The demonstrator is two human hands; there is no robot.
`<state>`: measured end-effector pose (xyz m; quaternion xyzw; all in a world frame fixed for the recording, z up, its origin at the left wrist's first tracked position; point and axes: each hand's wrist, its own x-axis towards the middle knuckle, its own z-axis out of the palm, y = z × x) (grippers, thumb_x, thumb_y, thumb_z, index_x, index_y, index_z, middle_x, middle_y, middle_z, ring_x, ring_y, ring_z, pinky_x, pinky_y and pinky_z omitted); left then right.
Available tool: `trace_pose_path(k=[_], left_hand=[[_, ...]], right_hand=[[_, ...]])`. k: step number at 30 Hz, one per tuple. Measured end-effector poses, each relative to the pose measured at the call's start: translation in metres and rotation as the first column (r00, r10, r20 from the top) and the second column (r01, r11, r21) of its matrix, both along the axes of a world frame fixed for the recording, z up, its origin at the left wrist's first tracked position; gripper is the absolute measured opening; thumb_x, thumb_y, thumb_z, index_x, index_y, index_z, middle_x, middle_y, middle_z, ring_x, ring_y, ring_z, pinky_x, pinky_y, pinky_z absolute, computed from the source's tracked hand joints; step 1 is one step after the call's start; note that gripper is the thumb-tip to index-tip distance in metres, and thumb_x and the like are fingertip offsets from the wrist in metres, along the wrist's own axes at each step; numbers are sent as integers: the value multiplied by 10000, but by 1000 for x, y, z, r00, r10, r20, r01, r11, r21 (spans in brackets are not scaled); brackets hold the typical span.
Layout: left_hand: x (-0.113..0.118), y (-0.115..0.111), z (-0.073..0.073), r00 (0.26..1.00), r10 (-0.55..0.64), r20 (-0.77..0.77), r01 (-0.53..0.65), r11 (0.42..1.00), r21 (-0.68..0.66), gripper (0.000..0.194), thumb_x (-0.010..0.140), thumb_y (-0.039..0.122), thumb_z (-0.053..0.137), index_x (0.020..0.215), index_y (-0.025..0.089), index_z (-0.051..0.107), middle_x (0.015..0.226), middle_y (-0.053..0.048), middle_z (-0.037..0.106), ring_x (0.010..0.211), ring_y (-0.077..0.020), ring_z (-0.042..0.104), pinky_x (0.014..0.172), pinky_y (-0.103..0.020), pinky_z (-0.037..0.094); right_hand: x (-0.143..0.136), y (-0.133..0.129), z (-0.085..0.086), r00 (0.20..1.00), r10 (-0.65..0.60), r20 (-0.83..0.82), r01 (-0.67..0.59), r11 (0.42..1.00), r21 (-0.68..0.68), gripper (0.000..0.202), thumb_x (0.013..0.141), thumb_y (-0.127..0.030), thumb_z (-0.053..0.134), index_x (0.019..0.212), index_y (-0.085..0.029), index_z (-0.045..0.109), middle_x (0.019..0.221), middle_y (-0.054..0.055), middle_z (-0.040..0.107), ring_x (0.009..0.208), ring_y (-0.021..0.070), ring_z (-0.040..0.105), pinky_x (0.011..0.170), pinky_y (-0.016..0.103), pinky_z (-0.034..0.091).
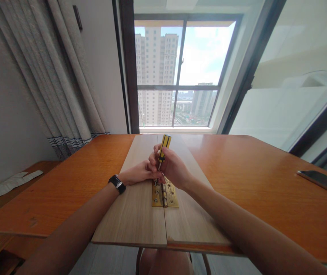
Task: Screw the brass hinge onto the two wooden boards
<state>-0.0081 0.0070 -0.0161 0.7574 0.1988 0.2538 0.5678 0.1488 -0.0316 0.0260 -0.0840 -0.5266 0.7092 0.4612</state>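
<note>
A yellow and black screwdriver point(165, 144) stands tilted, its handle held in my right hand point(176, 166). Its shaft points down toward a brass hinge point(173, 198), but the tip is hidden by my fingers. My left hand point(140, 172), with a black watch on the wrist, reaches in from the left. Its fingers are closed together near the shaft, over the hinge's far end; what they pinch I cannot make out. The hinge lies across the seam between two pale wooden boards point(134, 217), with several screws in its left leaf and holes showing in the right one.
The boards rest on an orange-brown wooden table point(237, 183). A dark phone point(323, 183) lies near the table's right edge. White strips point(11, 185) lie on a lower surface at far left. A curtain point(63, 76) hangs on the left, and a window point(180, 72) is beyond the table.
</note>
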Motion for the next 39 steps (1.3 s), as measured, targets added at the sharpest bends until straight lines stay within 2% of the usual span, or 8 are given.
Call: trace_pose_path(k=[8, 16, 23, 29, 39], left_hand=[[2, -2, 2, 1000, 12, -24, -13, 1000, -4, 379, 808, 498, 707, 835, 124, 757, 852, -66, 721, 842, -163, 647, 857, -284, 501], [1, -1, 1, 999, 26, -22, -26, 1000, -3, 410, 790, 530, 711, 826, 124, 757, 867, -75, 728, 846, -176, 653, 875, -309, 499], [2, -1, 1, 1000, 1, 4, -1, 1000, -13, 340, 815, 469, 713, 852, 134, 755, 846, -54, 718, 830, -154, 646, 865, -295, 501], [2, -1, 3, 1000, 6, -30, -6, 1000, 11, 368, 819, 495, 698, 837, 131, 753, 847, -61, 713, 835, -166, 641, 856, -307, 501], [3, -3, 4, 999, 19, -29, -20, 1000, -8, 368, 806, 501, 709, 812, 135, 743, 822, -49, 701, 822, -159, 634, 856, -301, 496]], right_hand=[[1, 2, -1, 1000, 18, 7, -18, 1000, 1, 372, 804, -533, 661, 910, -209, 513, 668, -27, 559, 533, 123, 528, 271, 157, 383], [0, 2, -2, 1000, 21, -22, -21, 1000, 2, 358, 820, -524, 653, 889, -203, 512, 668, -23, 569, 547, 108, 536, 324, 141, 406], [1, 2, -1, 1000, 5, 18, -5, 1000, 17, 396, 823, -578, 624, 926, -210, 524, 664, -31, 555, 509, 112, 505, 274, 149, 372], [1, 1, -1, 1000, -14, 23, 13, 1000, 9, 340, 862, -534, 594, 942, -208, 541, 658, -31, 553, 511, 108, 507, 304, 155, 390], [1, 2, -3, 999, -40, 28, 40, 999, 7, 413, 815, -591, 630, 945, -206, 551, 661, -28, 549, 522, 116, 502, 292, 155, 375]])
